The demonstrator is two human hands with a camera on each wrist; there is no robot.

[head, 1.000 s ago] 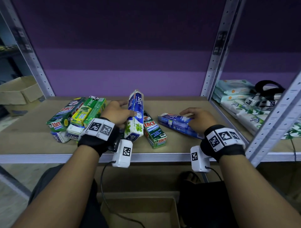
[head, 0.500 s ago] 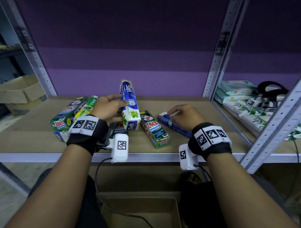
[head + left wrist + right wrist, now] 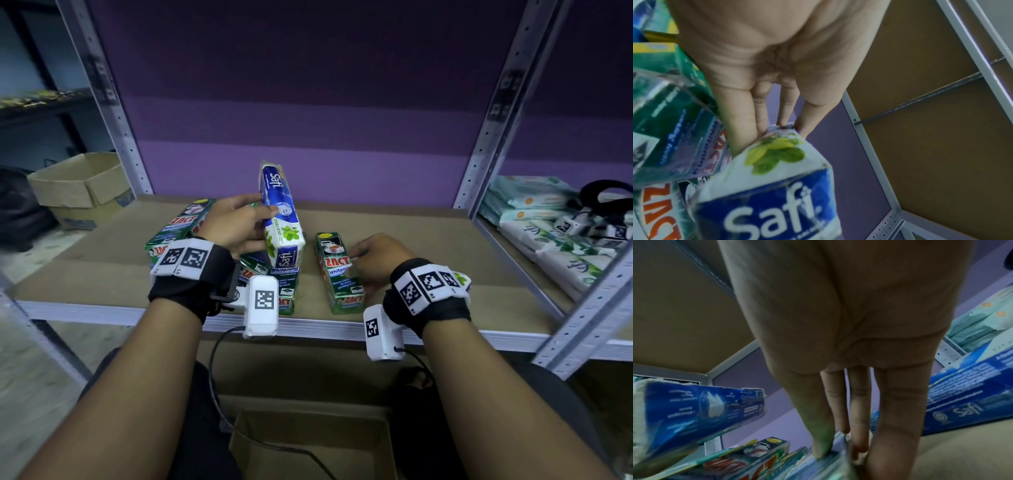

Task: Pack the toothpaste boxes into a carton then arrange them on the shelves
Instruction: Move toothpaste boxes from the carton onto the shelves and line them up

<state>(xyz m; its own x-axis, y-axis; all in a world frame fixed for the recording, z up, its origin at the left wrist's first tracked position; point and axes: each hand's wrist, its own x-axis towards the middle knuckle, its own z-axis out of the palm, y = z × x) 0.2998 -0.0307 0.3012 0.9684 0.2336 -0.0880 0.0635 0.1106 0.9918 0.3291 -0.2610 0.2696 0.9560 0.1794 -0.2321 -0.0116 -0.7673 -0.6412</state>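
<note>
Far left, off past the rack post, there was a spare cardboard box [image 3: 80, 185], nothing to do with the action as far as I could tell. On the shelf [image 3: 428, 240] itself sat a messy pile of green Zact boxes [image 3: 174, 228], some stacked on each other near the front edge.

The left hand [image 3: 236, 226] had its grip wrapped around a blue-and-white Safi box [image 3: 279, 212], fingers and thumb curled on its sides, holding it tilted nearly upright with the lower end just over the pile. The wrist view showed the fingertips [image 3: 748, 138] pressed on the box edge.

Next over, a single green Zact box [image 3: 339, 270] lay flat on the shelf, and the right hand [image 3: 376, 260] was down on its right side. Thumb on top of the long edge, fingers curled down the far side, so I'd call that a grip just closing on it, box not lifted yet. Another blue Safi box [image 3: 966, 395] lay behind that hand, only visible from the wrist camera.

Further right, the neighbouring bay held wet-wipe packs [image 3: 534, 212].

An open carton [image 3: 308, 442] sat on the floor below, between the person's legs. My read: this was the packing stage, pulling boxes off the shelf. Next would be lifting both clear and lowering them into the carton, laid flat so the rest fit.
</note>
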